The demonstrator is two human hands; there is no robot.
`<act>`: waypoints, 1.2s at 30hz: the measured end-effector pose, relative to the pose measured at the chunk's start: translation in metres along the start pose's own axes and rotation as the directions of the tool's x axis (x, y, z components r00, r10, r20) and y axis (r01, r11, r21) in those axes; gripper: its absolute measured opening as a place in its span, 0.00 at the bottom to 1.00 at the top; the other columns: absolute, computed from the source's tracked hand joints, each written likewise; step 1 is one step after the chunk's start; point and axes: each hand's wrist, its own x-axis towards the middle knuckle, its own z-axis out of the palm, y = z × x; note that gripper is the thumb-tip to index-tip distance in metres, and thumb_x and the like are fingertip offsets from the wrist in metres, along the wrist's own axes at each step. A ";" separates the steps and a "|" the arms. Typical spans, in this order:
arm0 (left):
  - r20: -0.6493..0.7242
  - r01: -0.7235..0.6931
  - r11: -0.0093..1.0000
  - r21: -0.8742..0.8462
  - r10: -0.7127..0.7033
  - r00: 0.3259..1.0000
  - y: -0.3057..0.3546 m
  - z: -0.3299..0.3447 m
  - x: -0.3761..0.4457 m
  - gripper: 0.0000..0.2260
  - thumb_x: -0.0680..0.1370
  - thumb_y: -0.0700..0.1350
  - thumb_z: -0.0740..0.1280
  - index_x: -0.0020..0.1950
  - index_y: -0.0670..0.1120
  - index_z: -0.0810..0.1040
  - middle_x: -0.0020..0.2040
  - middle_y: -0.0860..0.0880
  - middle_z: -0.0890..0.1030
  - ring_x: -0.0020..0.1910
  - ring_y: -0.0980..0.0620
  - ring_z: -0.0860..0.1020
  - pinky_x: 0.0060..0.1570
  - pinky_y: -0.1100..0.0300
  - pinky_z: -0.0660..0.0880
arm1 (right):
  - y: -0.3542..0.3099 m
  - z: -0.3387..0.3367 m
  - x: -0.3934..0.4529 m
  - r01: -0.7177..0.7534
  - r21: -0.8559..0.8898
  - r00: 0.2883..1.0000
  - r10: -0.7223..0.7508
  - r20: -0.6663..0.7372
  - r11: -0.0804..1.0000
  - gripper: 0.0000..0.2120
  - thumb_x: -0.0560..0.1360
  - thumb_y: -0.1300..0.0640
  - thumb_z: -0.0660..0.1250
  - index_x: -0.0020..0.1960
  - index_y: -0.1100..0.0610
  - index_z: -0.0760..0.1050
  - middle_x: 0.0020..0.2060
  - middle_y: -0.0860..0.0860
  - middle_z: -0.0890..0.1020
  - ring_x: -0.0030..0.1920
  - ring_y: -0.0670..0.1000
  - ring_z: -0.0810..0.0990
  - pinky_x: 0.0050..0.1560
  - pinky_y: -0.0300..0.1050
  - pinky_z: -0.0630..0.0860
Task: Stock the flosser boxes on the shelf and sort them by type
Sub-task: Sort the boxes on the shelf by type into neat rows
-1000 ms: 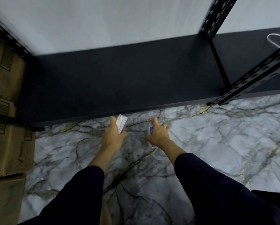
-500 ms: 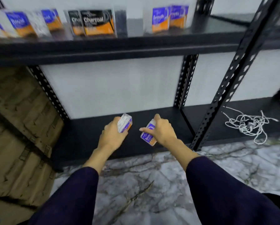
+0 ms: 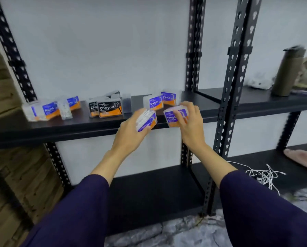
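Both hands have risen from the lower shelf to the stocked shelf (image 3: 78,125): right hand (image 3: 190,122) grips a Smooth box (image 3: 174,116), left hand (image 3: 131,131) grips a blurred box (image 3: 147,120) just short of the Smooth group (image 3: 159,102) ahead; an unread label risks missorting.

Both hands rose from near the marble floor up to the front edge of the black shelf (image 3: 78,127). The left hand (image 3: 131,132) carried its flosser box (image 3: 147,120) to that edge, and the right hand (image 3: 190,122) brought the Smooth box (image 3: 174,116) beside it, just before the shelf's standing Smooth boxes (image 3: 156,103).
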 end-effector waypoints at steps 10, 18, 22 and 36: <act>-0.019 -0.042 0.999 -0.011 0.042 0.999 -0.014 0.042 0.093 0.23 0.75 0.51 0.71 0.69 0.51 0.73 0.61 0.52 0.76 0.58 0.58 0.75 0.50 0.71 0.73 | 0.053 0.031 0.071 -0.067 -0.110 0.988 0.050 -0.148 0.992 0.14 0.82 0.54 0.55 0.66 0.54 0.66 0.56 0.50 0.71 0.56 0.50 0.70 0.57 0.47 0.59; -0.006 -0.074 0.980 0.186 0.076 0.997 -0.037 0.067 0.158 0.17 0.72 0.63 0.68 0.58 0.61 0.78 0.56 0.57 0.76 0.59 0.53 0.66 0.61 0.55 0.65 | 0.085 0.049 0.116 0.003 -0.097 0.980 -0.023 -0.199 0.995 0.17 0.70 0.47 0.52 0.48 0.59 0.70 0.46 0.50 0.74 0.47 0.48 0.73 0.44 0.40 0.70; -0.057 -0.028 0.975 0.219 0.041 0.998 -0.033 0.074 0.162 0.15 0.71 0.62 0.70 0.55 0.61 0.79 0.65 0.56 0.67 0.65 0.53 0.59 0.60 0.61 0.55 | 0.086 0.051 0.126 -0.014 -0.010 0.972 0.011 -0.237 1.000 0.11 0.71 0.55 0.53 0.44 0.60 0.70 0.43 0.52 0.76 0.45 0.48 0.74 0.40 0.31 0.67; -0.040 0.107 0.994 -0.006 -0.107 0.993 -0.035 0.074 0.162 0.26 0.65 0.62 0.74 0.61 0.56 0.77 0.62 0.54 0.68 0.66 0.50 0.64 0.60 0.58 0.71 | 0.092 0.047 0.130 -0.052 -0.069 0.993 0.044 -0.109 0.996 0.14 0.64 0.65 0.55 0.48 0.59 0.71 0.51 0.51 0.71 0.49 0.43 0.68 0.39 0.24 0.67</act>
